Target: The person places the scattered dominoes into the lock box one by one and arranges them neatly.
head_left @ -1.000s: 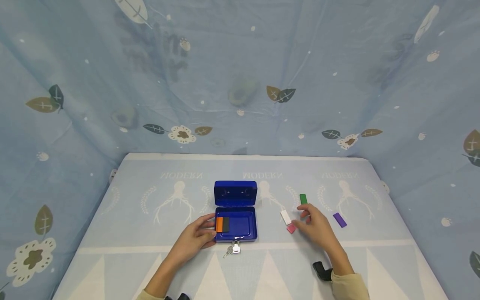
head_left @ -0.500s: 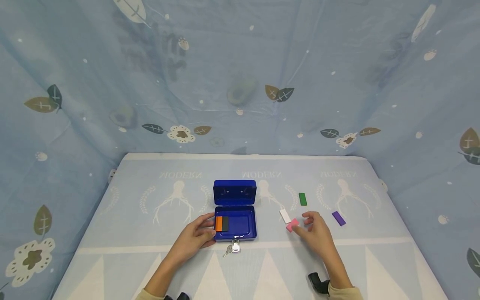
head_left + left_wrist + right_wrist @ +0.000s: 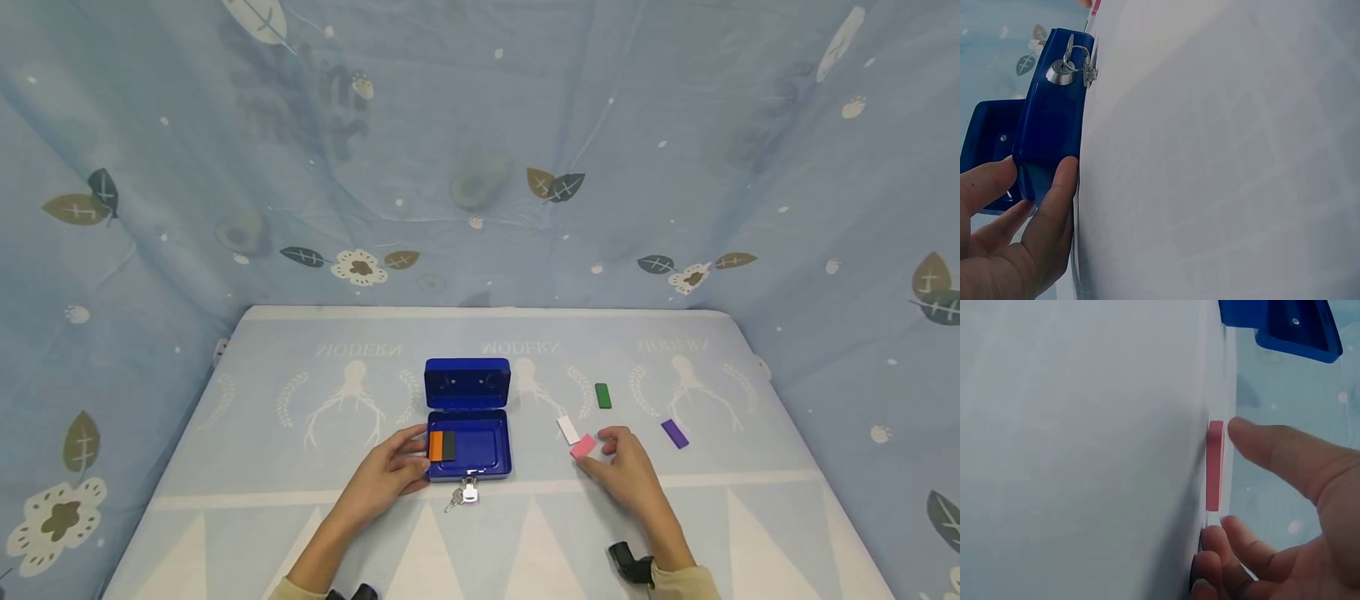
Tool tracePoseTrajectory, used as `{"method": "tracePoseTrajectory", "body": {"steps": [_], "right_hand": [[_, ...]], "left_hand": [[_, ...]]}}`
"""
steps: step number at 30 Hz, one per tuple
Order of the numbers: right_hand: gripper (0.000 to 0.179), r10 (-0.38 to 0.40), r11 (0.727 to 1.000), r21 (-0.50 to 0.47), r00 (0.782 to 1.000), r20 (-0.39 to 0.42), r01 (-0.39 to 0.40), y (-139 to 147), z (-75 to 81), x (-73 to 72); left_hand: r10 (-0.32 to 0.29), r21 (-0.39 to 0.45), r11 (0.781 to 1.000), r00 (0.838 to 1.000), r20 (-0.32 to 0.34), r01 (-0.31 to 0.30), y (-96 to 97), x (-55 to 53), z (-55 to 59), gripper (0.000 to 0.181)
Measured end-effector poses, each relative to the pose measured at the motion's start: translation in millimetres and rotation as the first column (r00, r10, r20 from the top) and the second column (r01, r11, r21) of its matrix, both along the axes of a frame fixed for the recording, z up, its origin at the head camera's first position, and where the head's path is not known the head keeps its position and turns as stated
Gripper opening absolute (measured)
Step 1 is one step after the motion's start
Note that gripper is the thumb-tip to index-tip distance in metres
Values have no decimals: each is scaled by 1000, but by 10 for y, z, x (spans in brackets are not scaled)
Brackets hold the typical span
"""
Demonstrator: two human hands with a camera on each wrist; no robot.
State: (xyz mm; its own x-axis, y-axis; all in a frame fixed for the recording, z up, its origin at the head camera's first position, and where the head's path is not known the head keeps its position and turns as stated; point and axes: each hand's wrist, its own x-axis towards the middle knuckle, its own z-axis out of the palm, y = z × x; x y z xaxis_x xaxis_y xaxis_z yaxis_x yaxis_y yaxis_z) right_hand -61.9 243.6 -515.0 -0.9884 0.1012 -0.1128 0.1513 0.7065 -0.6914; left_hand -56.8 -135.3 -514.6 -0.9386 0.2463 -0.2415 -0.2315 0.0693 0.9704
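A blue cash box point(image 3: 483, 442) stands with its lid point(image 3: 467, 385) raised; orange point(image 3: 436, 446) and dark grey point(image 3: 448, 446) blocks lie side by side along its inner left wall. My left hand point(image 3: 386, 472) holds the box's near left corner, thumb at the front and fingers along the side. To the right, a pink block point(image 3: 582, 447) lies flat, close to or touching a white block point(image 3: 567, 431). My right hand point(image 3: 626, 471) hovers around the pink block, thumb and fingers spread at its two ends; the right wrist view shows small gaps between them and the block point(image 3: 1214, 465).
Keys point(image 3: 453, 500) hang from the lock point(image 3: 469, 491) on the box's front. A green block point(image 3: 603, 396) lies beyond the right hand, a purple block point(image 3: 675, 433) to its right. Patterned cloth point(image 3: 480, 167) rises behind the table point(image 3: 360, 333).
My right hand has drawn back from beside the green block and come lower around the pink block, which now shows more fully and sits at a different angle. My left hand keeps its place.
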Motion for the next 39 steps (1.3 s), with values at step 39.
{"method": "tracePoseTrajectory", "body": {"steps": [39], "right_hand": [[49, -3, 1000, 13, 999, 53, 2, -15, 45, 17]], "left_hand": [[-1, 23, 1000, 1000, 21, 0, 1, -16, 12, 57]]}}
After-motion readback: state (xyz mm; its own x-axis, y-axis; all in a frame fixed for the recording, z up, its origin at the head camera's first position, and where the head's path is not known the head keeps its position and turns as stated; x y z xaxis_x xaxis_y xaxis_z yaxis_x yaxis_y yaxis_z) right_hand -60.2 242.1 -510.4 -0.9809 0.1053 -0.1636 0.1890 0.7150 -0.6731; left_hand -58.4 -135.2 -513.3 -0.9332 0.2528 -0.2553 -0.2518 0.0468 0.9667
